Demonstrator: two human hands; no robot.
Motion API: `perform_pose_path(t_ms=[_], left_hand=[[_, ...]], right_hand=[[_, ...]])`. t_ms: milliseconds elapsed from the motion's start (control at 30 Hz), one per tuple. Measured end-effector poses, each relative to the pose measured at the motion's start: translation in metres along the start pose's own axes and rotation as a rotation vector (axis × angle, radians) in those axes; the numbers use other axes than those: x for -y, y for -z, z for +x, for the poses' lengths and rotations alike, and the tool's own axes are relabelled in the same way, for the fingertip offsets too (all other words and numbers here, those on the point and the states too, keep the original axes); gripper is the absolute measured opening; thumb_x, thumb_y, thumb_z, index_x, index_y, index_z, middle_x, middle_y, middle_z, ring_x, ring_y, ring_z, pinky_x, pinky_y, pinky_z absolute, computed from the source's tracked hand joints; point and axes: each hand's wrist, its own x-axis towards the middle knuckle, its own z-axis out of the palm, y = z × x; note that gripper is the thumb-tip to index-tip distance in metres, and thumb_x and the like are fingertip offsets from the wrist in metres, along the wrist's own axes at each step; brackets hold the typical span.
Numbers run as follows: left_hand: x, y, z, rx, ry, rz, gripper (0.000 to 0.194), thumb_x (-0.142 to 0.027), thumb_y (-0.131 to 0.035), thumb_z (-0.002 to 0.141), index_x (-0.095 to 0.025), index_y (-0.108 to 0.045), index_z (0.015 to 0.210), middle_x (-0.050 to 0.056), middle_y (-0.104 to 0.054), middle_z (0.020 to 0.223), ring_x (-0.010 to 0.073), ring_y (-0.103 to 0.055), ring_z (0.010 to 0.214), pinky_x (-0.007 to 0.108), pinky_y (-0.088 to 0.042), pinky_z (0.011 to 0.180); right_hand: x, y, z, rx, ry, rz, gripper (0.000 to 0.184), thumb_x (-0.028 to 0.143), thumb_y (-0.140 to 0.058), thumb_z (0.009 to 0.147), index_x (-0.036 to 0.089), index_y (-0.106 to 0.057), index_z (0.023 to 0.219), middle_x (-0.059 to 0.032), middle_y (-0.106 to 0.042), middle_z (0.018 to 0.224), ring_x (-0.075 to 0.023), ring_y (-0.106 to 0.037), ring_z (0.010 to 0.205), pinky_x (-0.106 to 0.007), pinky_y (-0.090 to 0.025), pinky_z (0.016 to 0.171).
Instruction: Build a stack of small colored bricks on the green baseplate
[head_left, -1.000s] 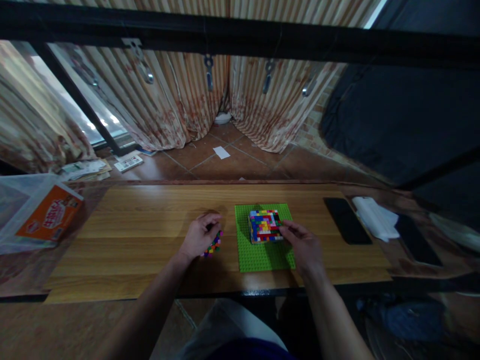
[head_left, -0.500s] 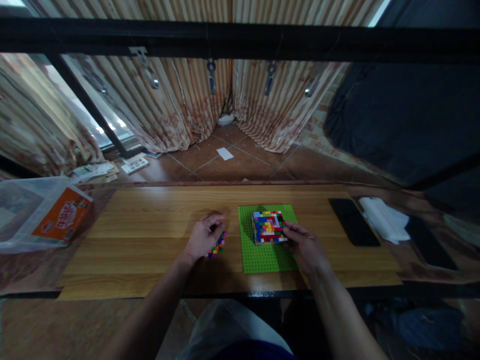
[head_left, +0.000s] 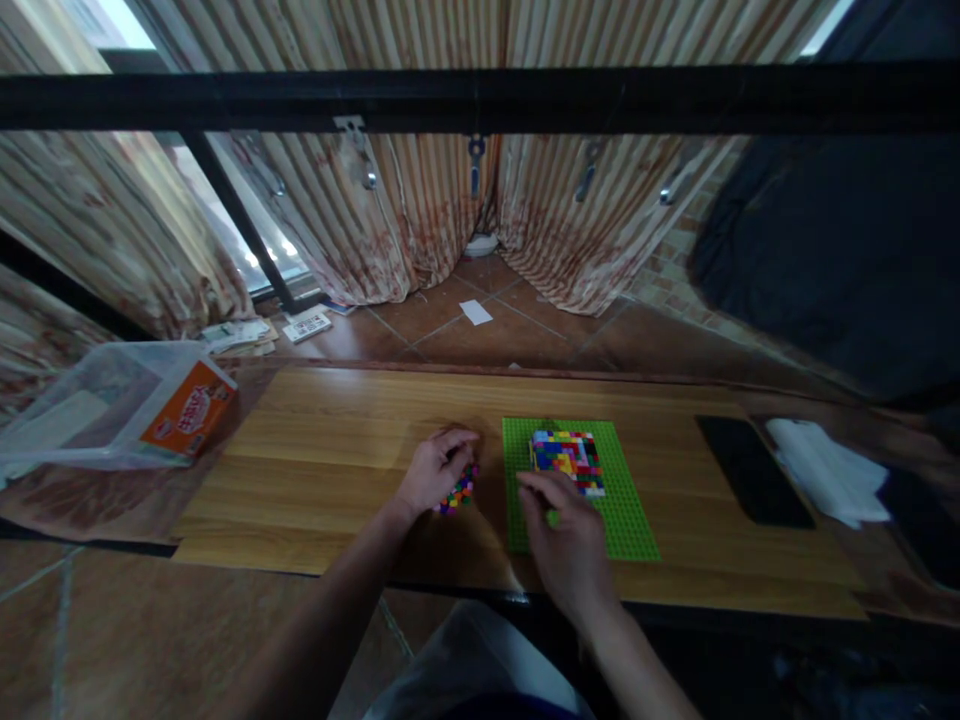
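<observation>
A pile of small coloured toy bricks lies on the wooden table. My left hand is over its left side, with thumb and fingers curled together; whatever is between the fingertips is hidden. On a green baseplate stands a low block built of many-coloured bricks. My right hand hovers at the block's front left, over the baseplate, covering part of both. Its fingers are bent with a gap between thumb and forefinger, and no brick shows in them.
A clear plastic bin with an orange label stands at the left. To the right lie a black flat object and a white folded bundle. A dark metal bar crosses beyond the table, before curtains.
My right hand has left the block's right side and moved left and nearer to me. The left hand stays at the brick pile. The camera view has turned slightly left.
</observation>
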Motion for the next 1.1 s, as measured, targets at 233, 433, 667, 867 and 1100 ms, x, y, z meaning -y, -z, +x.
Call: perform_pose_path(t_ms=[233, 433, 667, 867, 1100], left_hand=[[-0.003, 0.003, 0.0, -0.016, 0.008, -0.052, 0.028, -0.027, -0.049, 0.09, -0.02, -0.069, 0.108, 0.007, -0.073, 0.104, 0.0202, -0.067, 0.1, 0.035, -0.051, 0.095], [0.01, 0.003, 0.0, -0.104, 0.068, -0.204, 0.031, -0.034, -0.047, 0.093, -0.02, -0.067, 0.113, 0.006, -0.071, 0.114, 0.0205, -0.064, 0.109, 0.036, -0.049, 0.101], [0.012, 0.005, 0.0, -0.115, 0.067, -0.308, 0.041, -0.041, -0.042, 0.096, -0.017, -0.062, 0.121, 0.01, -0.069, 0.119, 0.0213, -0.064, 0.111, 0.038, -0.048, 0.103], [0.007, 0.006, -0.001, -0.075, 0.068, -0.234, 0.042, -0.042, -0.041, 0.096, -0.018, -0.061, 0.123, 0.009, -0.067, 0.123, 0.0219, -0.062, 0.115, 0.037, -0.047, 0.104], [0.002, 0.004, 0.0, 0.017, 0.034, -0.084, 0.029, -0.03, -0.051, 0.089, -0.019, -0.067, 0.111, 0.007, -0.071, 0.115, 0.0216, -0.065, 0.109, 0.036, -0.049, 0.1]], right_hand=[[-0.012, -0.063, 0.016, 0.205, 0.054, -0.268, 0.032, 0.014, -0.036, 0.094, 0.018, -0.066, 0.107, -0.0104, -0.065, 0.094, -0.0214, -0.063, 0.086, -0.034, -0.051, 0.078], [-0.024, -0.072, 0.021, 0.27, 0.1, -0.327, 0.034, 0.01, -0.035, 0.093, 0.02, -0.066, 0.101, -0.0096, -0.063, 0.097, -0.0187, -0.061, 0.085, -0.03, -0.049, 0.076], [-0.02, -0.067, 0.014, 0.197, 0.085, -0.225, 0.028, 0.015, -0.038, 0.094, 0.021, -0.065, 0.091, -0.0085, -0.065, 0.092, -0.0198, -0.062, 0.087, -0.032, -0.05, 0.079], [-0.003, -0.027, -0.006, 0.099, -0.019, -0.063, 0.021, 0.023, -0.046, 0.092, 0.023, -0.068, 0.091, -0.004, -0.07, 0.087, -0.0176, -0.066, 0.08, -0.03, -0.053, 0.074], [-0.017, 0.041, -0.014, -0.135, -0.184, -0.127, 0.022, 0.038, -0.054, 0.09, 0.022, -0.07, 0.093, -0.0051, -0.072, 0.093, -0.0177, -0.067, 0.08, -0.029, -0.053, 0.071]])
